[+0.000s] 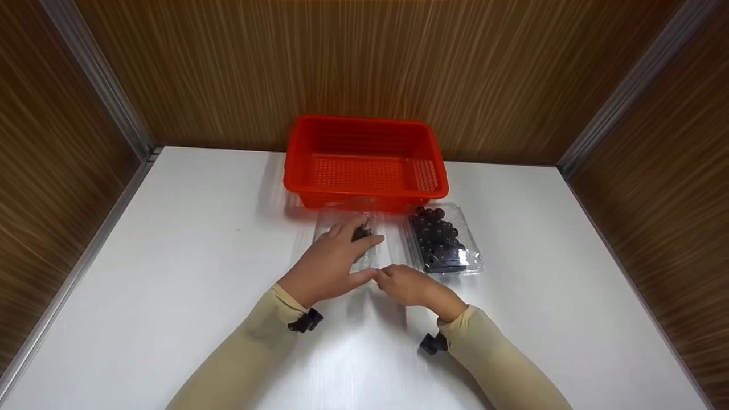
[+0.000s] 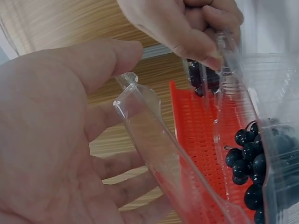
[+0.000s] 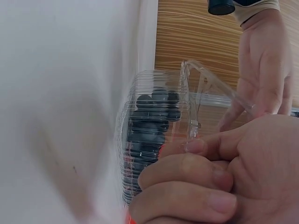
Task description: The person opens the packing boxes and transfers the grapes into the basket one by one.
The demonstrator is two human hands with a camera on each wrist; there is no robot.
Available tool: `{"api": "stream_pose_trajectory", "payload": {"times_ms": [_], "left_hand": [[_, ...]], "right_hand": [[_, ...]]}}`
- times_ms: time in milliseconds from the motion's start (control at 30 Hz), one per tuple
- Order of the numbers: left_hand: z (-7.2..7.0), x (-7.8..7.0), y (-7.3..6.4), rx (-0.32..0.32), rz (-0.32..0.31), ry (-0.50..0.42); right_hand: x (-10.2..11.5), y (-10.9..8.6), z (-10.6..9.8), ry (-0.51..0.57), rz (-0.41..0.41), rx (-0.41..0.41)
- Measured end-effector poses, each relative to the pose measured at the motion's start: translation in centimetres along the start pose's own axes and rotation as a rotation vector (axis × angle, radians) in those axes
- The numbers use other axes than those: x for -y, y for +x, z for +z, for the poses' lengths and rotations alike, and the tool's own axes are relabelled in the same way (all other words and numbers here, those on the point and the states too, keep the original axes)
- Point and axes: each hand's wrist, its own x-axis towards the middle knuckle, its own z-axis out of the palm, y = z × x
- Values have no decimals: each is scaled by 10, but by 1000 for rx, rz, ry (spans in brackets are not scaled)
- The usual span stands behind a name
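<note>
Clear plastic makes the container (image 3: pixel 161 77), which stands on the white bench (image 1: pixel 199 256) just in front of the red basket (image 1: pixel 364 193); dark grapes (image 2: pixel 252 158) lie inside and its lid (image 2: pixel 163 149) is raised. The right hand (image 1: pixel 407 285) pinches the container's edge. The left hand (image 1: pixel 327 262) has spread fingers at the lid, grasping nothing. To the right, near, lies another clear pack (image 1: pixel 470 239) of grapes.
</note>
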Motion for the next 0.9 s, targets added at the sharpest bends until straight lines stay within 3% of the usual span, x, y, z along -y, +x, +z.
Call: {"api": "stream_pose_trajectory", "payload": {"times_ms": [233,633,900], "left_hand": [[-9,1,-4,-25,3,-25],[-19,3,-11,13,-44,-50],[-25,8,-15,-6,-54,-79]], "right_hand": [[3,-1,0,8,43,-3],[4,-1,1,31,101,4],[4,-2,0,19,94,-12]]}}
